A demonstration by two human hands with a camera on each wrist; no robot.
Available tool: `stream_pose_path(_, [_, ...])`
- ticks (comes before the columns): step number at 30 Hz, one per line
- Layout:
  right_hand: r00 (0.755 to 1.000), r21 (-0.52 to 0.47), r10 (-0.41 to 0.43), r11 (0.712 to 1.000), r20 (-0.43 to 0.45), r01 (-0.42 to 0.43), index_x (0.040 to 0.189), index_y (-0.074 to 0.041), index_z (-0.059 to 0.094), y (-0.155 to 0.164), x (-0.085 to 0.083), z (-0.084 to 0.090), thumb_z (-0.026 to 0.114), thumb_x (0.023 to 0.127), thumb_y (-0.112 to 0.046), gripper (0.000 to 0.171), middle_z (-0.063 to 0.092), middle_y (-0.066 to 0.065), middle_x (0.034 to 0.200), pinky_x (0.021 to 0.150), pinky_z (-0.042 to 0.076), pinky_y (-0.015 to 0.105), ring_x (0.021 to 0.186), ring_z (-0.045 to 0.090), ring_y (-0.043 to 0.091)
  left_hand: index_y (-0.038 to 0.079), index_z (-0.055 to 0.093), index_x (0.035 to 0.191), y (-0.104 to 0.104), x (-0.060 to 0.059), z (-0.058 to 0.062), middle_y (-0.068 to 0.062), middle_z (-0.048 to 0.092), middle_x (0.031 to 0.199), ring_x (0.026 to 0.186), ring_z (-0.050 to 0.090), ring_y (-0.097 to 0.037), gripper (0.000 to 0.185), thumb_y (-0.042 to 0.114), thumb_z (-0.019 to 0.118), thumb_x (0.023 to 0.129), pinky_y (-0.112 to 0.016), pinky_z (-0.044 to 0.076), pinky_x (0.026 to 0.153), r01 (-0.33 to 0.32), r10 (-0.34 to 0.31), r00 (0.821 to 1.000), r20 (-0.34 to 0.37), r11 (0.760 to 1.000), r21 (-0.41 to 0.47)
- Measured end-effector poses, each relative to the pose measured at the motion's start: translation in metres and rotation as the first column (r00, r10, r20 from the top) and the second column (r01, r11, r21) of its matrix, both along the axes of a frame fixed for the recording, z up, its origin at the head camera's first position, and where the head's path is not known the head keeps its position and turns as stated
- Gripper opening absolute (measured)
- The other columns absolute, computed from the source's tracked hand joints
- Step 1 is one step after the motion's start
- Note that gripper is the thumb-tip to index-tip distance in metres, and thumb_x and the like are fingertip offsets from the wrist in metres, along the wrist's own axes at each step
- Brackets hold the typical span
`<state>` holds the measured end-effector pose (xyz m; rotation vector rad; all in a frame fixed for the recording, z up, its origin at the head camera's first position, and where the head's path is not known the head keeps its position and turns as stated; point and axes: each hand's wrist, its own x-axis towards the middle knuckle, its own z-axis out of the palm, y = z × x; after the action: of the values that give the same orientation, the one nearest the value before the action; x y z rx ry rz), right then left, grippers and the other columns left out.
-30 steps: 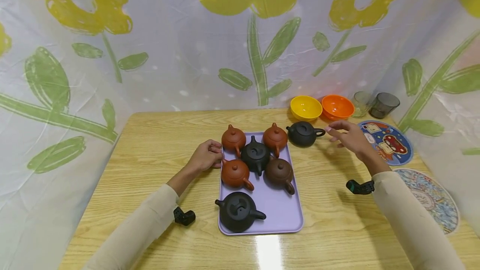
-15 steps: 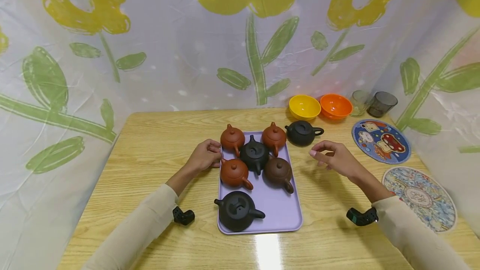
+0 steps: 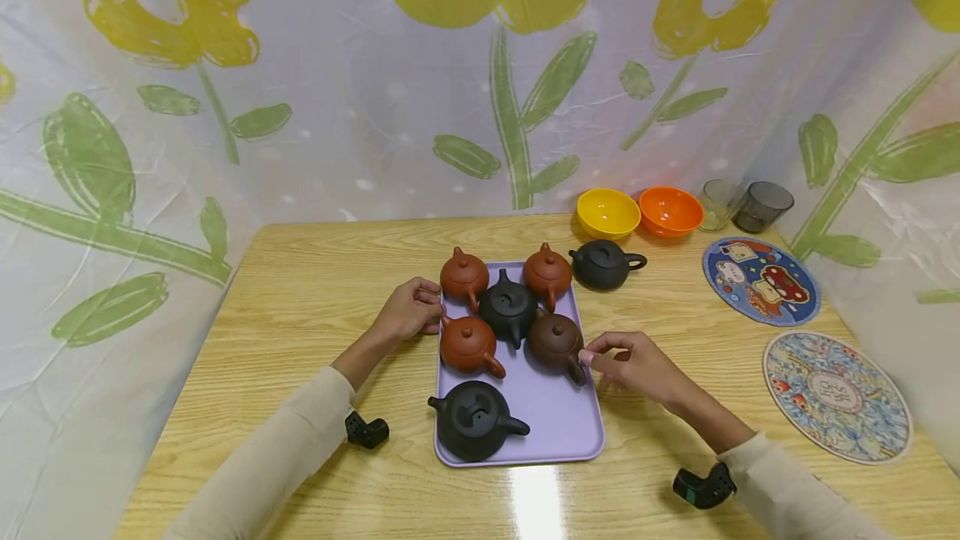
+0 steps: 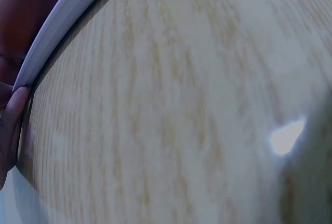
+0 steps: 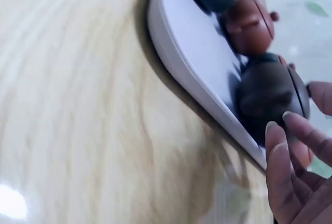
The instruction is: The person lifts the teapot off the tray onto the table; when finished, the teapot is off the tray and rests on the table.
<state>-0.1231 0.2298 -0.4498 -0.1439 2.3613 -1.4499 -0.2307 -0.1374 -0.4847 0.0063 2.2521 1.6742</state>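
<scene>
A lilac tray [image 3: 551, 432] bears several teapots. At its left rim my left hand [image 3: 408, 309] holds on with curled fingers; the left wrist view has the fingertips [image 4: 19, 99] right at that rim. My right hand [image 3: 626, 365] is at the tray's right side, thumb and fingers spread and curving toward the dark brown teapot [image 3: 555, 342], fingertips close to its body and handle. Also on the tray are a black teapot [image 3: 507, 304] in the middle, another black teapot [image 3: 474, 421] at front left, and orange-brown teapots [image 3: 467, 346] at left and back.
A smaller black teapot [image 3: 602, 263] stands on the table just beyond the tray's back right corner. Behind it are a yellow bowl [image 3: 608, 215], an orange bowl [image 3: 671, 212] and two glasses [image 3: 762, 208]. Two round mats [image 3: 837, 397] lie along the right side.
My right hand has come away from the small black teapot's handle and moved left and nearer, to the dark brown teapot. My left hand stays at the tray rim.
</scene>
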Motion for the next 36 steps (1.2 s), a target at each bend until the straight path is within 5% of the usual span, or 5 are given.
stream_pose_path(9, [0.999, 0.034, -0.033, 0.999, 0.025, 0.032, 0.093, -0.004, 0.074, -0.019, 0.004, -0.006, 0.075, 0.091, -0.031, 0.027, 0.063, 0.007, 0.077, 0.046, 0.04, 0.021, 0.059, 0.055, 0.018, -0.006, 0.052, 0.127, 0.0, -0.001, -0.001, -0.016, 0.056, 0.109, 0.08, 0.064, -0.014, 0.039, -0.002, 0.062, 0.089, -0.029, 0.064, 0.066, -0.001, 0.001, 1.0, 0.002, 1.0, 0.005])
stream_pose_path(18, [0.999, 0.13, -0.048, 0.99, 0.004, 0.047, 0.09, -0.008, 0.076, -0.026, 0.004, -0.004, 0.074, 0.091, -0.033, 0.025, 0.064, 0.006, 0.089, 0.045, 0.038, 0.021, 0.057, 0.054, 0.016, -0.006, 0.051, 0.127, 0.0, 0.0, -0.001, -0.015, 0.055, 0.108, 0.08, 0.063, -0.013, 0.039, -0.002, 0.062, 0.09, -0.027, 0.064, 0.066, 0.0, 0.0, 1.0, -0.004, 1.0, 0.006])
stream_pose_path(36, [0.998, 0.139, -0.063, 0.988, -0.011, 0.064, 0.089, -0.006, 0.077, -0.03, 0.008, 0.001, 0.071, 0.094, -0.03, 0.025, 0.067, 0.005, 0.087, 0.046, 0.04, 0.023, 0.061, 0.059, 0.017, -0.007, 0.052, 0.127, 0.0, -0.001, -0.002, -0.017, 0.056, 0.11, 0.082, 0.064, -0.014, 0.038, -0.002, 0.063, 0.091, -0.029, 0.064, 0.067, 0.013, -0.013, 1.0, -0.016, 1.0, 0.006])
